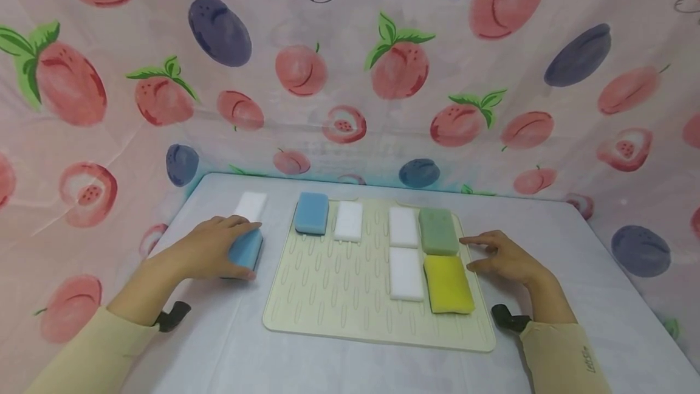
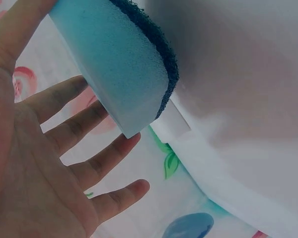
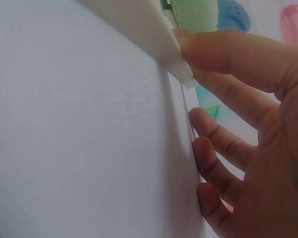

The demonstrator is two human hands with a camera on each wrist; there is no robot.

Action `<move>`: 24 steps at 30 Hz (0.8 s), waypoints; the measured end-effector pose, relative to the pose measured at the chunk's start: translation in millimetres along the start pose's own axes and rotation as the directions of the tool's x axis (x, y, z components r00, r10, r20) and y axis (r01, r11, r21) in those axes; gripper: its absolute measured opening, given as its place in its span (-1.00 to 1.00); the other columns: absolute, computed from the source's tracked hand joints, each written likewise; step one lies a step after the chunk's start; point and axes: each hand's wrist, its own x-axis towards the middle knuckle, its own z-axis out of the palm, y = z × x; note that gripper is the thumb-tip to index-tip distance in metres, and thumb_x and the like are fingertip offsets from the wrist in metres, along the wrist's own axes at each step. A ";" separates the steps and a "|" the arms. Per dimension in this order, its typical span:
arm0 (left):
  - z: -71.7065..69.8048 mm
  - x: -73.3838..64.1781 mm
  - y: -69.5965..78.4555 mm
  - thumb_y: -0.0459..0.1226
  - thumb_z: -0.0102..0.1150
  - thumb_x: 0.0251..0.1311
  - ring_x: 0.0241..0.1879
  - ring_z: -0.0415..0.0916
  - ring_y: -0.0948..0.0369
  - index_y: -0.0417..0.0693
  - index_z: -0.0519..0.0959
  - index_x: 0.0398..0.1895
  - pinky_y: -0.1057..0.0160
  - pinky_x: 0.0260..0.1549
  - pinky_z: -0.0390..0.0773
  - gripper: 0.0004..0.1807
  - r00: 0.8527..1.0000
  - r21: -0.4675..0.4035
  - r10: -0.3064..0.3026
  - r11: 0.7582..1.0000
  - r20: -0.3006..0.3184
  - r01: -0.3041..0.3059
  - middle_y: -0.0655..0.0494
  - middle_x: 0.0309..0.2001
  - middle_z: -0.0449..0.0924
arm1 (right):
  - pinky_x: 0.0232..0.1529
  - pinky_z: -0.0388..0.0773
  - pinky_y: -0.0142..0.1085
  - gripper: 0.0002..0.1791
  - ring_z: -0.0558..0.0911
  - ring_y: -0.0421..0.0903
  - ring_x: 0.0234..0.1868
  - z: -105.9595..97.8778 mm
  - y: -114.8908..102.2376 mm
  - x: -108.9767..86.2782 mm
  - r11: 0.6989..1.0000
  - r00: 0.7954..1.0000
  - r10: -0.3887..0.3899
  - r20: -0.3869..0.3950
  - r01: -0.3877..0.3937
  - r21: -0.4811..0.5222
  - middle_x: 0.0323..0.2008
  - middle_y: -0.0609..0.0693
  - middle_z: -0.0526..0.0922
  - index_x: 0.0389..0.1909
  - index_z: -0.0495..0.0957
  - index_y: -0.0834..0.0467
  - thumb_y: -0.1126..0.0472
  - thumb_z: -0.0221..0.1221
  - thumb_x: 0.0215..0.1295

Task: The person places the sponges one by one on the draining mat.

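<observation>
My left hand grips a blue sponge at its sides, thumb toward me and fingers on the far side, left of the pale-yellow mat. The left wrist view shows the sponge's dark scouring layer facing the table. Just beyond that hand lies a white sponge block, partly covered by the fingers. At the mat's right edge my right hand rests with loosely bent fingers; its thumb touches the mat's rim close to the green sponge.
On the mat, another blue sponge lies beside a white block at the back left. Two more white blocks form a column near the green sponge and a yellow sponge. A fruit-print curtain hangs behind the white table.
</observation>
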 end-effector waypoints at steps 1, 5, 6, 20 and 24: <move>0.1 0.4 0.7 0.27 0.58 -0.13 0.27 0.43 -0.25 0.01 0.42 0.50 -0.34 0.27 0.39 0.10 1.000 -0.001 0.000 1.000 0.001 0.000 -0.18 0.36 0.46 | 0.27 0.33 0.42 -0.24 0.29 0.33 0.31 -0.3 -0.1 -0.2 1.000 1.000 -0.002 0.002 0.002 0.000 0.44 0.31 0.21 0.40 0.54 0.00 0.01 0.49 0.13; 0.8 2.2 3.5 0.28 0.57 -0.13 0.30 0.42 -0.25 0.03 0.41 0.51 -0.35 0.29 0.38 0.11 1.000 0.000 -0.006 1.000 0.005 0.006 -0.17 0.38 0.46 | 0.27 0.34 0.39 -0.24 0.29 0.32 0.30 -0.6 -1.0 -1.0 1.000 1.000 -0.003 -0.001 0.003 0.002 0.43 0.31 0.22 0.40 0.54 0.00 0.02 0.50 0.12; 0.8 2.4 4.2 0.28 0.57 -0.12 0.31 0.42 -0.24 0.03 0.41 0.51 -0.35 0.29 0.38 0.11 1.000 0.001 -0.004 1.000 0.005 0.004 -0.16 0.38 0.47 | 0.26 0.34 0.38 -0.24 0.30 0.32 0.30 -0.8 -1.4 -1.4 1.000 1.000 -0.005 -0.001 0.005 0.003 0.43 0.31 0.22 0.40 0.54 0.00 0.02 0.50 0.12; 0.1 7.3 13.7 0.29 0.56 -0.12 0.32 0.42 -0.22 0.00 0.41 0.51 -0.31 0.31 0.39 0.11 1.000 0.015 0.012 1.000 0.009 -0.012 -0.15 0.40 0.46 | 0.25 0.37 0.36 -0.25 0.31 0.30 0.28 -1.9 -5.0 -3.2 1.000 1.000 -0.012 0.005 0.012 -0.006 0.42 0.31 0.23 0.39 0.55 0.00 0.01 0.49 0.13; 0.4 9.1 16.5 0.28 0.56 -0.11 0.32 0.42 -0.22 0.00 0.41 0.51 -0.32 0.32 0.38 0.11 1.000 0.014 0.007 1.000 0.016 -0.007 -0.15 0.40 0.46 | 0.25 0.38 0.35 -0.26 0.31 0.30 0.27 -1.9 -5.4 -3.1 1.000 1.000 -0.019 0.007 0.019 0.001 0.40 0.31 0.24 0.38 0.56 0.02 0.02 0.49 0.13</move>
